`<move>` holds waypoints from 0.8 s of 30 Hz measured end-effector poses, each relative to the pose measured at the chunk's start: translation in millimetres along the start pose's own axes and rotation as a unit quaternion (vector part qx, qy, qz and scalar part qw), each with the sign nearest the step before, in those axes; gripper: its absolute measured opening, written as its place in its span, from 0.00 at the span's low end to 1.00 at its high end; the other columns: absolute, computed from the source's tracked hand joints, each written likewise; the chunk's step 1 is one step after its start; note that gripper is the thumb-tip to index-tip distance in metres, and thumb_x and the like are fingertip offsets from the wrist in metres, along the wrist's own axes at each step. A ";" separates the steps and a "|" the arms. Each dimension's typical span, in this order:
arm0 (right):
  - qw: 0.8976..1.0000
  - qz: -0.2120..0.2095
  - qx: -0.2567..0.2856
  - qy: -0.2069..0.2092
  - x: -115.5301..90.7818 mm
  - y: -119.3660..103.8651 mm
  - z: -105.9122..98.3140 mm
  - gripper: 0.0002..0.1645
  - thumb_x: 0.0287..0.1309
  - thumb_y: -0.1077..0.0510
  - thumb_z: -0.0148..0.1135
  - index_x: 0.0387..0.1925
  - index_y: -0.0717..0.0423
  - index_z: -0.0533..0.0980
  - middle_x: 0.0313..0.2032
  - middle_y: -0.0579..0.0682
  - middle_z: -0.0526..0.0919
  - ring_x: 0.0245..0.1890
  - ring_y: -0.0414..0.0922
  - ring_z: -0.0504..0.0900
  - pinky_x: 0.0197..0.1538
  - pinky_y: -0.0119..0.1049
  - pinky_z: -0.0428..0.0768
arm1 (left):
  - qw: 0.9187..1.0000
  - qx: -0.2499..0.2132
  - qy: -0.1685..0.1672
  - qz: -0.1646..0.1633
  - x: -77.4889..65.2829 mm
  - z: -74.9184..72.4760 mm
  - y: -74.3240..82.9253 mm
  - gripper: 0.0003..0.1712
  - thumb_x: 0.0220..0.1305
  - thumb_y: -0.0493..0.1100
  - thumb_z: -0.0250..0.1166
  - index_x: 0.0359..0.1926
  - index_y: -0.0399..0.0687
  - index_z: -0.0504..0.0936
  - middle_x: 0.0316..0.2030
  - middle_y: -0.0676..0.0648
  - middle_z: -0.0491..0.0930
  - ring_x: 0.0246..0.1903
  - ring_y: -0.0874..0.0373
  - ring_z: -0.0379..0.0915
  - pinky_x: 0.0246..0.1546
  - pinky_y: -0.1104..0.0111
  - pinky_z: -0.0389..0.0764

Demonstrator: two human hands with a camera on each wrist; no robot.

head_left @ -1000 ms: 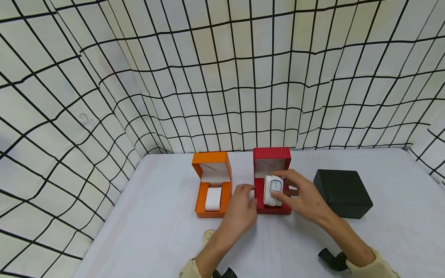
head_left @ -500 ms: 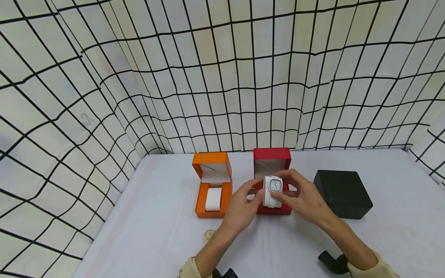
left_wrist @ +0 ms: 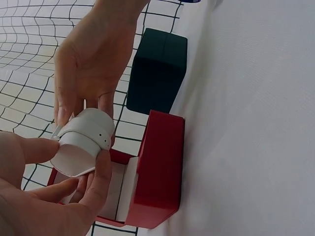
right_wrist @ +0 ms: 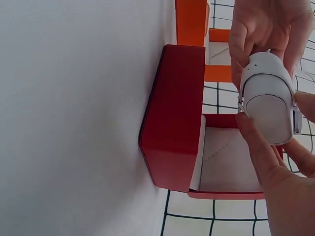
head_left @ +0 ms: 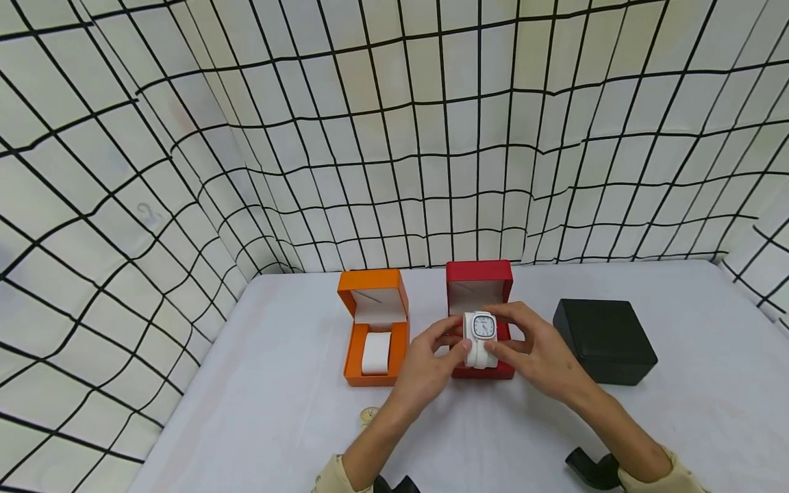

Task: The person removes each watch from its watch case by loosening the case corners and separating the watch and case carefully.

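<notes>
A white watch [head_left: 484,326] with a square face is strapped round a white cushion [left_wrist: 74,160]. Both hands hold the pair just over the open red watch box [head_left: 479,272]. My left hand [head_left: 429,366] pinches the left end of the cushion between thumb and fingers. From the other side, my right hand [head_left: 544,352] grips it, thumb below the watch face and fingers at the top. In the right wrist view the strap [right_wrist: 266,78] circles the cushion, whose flat end faces the camera. The hands and cushion hide much of the box's inside.
Left of the red box stands an open orange watch box [head_left: 355,366] with a white cushion in it. A closed black box [head_left: 605,339] sits at the right. Partly behind the left forearm lies a gold-coloured watch [head_left: 369,415]. Black-grid white walls rise behind the table [head_left: 259,411].
My left hand has moved from the red box's left side onto the cushion and now pinches it. The watch and cushion have shifted slightly; the right hand keeps its grip.
</notes>
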State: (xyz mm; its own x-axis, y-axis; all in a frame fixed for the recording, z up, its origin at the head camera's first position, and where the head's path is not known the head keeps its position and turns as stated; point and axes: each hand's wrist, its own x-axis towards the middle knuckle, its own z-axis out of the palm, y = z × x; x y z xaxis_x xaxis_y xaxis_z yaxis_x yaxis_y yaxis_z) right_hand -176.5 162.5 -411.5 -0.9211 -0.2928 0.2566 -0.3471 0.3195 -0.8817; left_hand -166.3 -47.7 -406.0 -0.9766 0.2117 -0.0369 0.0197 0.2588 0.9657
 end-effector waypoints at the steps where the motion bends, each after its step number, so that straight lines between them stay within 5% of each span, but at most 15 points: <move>1: 1.000 -0.002 -0.002 -0.001 -0.6 -0.6 0.0 0.37 0.61 0.62 0.74 0.70 0.57 0.71 0.61 0.54 0.76 0.62 0.54 0.75 0.55 0.40 0.88 | 1.000 -0.007 -0.001 -0.001 0.4 -0.4 -0.3 0.28 0.73 0.50 0.65 0.71 0.56 0.75 0.60 0.47 0.80 0.59 0.53 0.77 0.58 0.60 0.86; 12: 0.996 -0.035 -0.075 -0.018 -3.4 -1.8 4.1 0.53 0.48 0.56 0.84 0.74 0.44 0.66 0.67 0.50 0.73 0.64 0.52 0.73 0.55 0.51 0.88 | 0.995 -0.099 -0.031 0.001 5.3 -4.6 -4.8 0.27 0.75 0.43 0.62 0.72 0.63 0.75 0.57 0.42 0.75 0.55 0.52 0.74 0.55 0.65 0.86; 24: 0.995 -0.050 -0.089 -0.002 -3.7 -2.0 6.2 0.52 0.46 0.59 0.84 0.73 0.46 0.69 0.67 0.50 0.73 0.64 0.52 0.75 0.53 0.49 0.89 | 0.988 -0.139 -0.067 -0.001 6.2 -6.8 -6.0 0.30 0.72 0.42 0.64 0.73 0.56 0.73 0.60 0.37 0.75 0.54 0.53 0.78 0.56 0.66 0.86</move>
State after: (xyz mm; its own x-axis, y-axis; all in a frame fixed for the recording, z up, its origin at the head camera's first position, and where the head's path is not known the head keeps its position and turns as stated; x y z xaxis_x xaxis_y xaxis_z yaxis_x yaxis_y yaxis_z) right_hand -171.3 157.3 -413.1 -0.8801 -0.3347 0.3368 -0.4623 0.4427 -0.7683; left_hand -173.9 -54.3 -410.3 -0.9390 0.3395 -0.0555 -0.0611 -0.0059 0.9981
